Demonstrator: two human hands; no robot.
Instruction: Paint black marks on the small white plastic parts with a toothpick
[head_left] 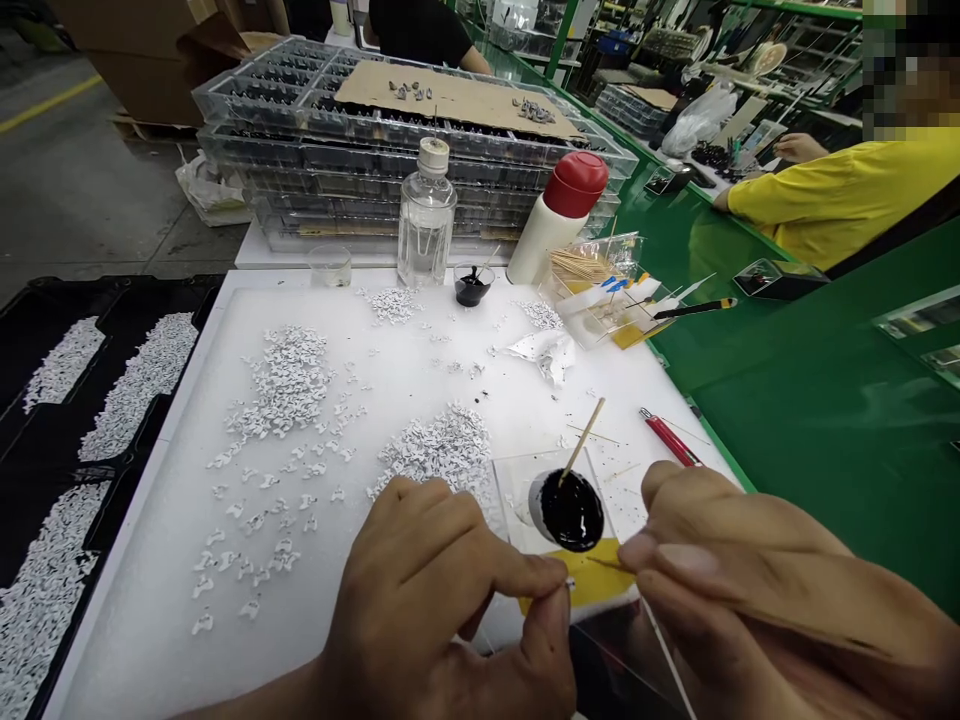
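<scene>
Between its thumb and forefinger, my left hand (442,590) pinches a small white plastic part (571,584). My right hand (757,590) grips a thin wooden toothpick (606,565), whose tip points left, close to the part; whether they touch I cannot tell. Just beyond both hands stands a small cup of black paint (571,512) with a wooden stick (582,440) leaning in it. The cup rests on a clear plate, with a yellow piece (600,590) in front of it. A heap of the same white parts (442,447) lies behind my left hand.
More white parts (289,385) lie on the white board; black trays (142,380) of them stand left. Behind are a clear bottle (427,225), a red-capped flask (559,215) and stacked clear trays (322,190). A red cutter (670,437) lies right. A yellow-sleeved person (847,195) sits beyond.
</scene>
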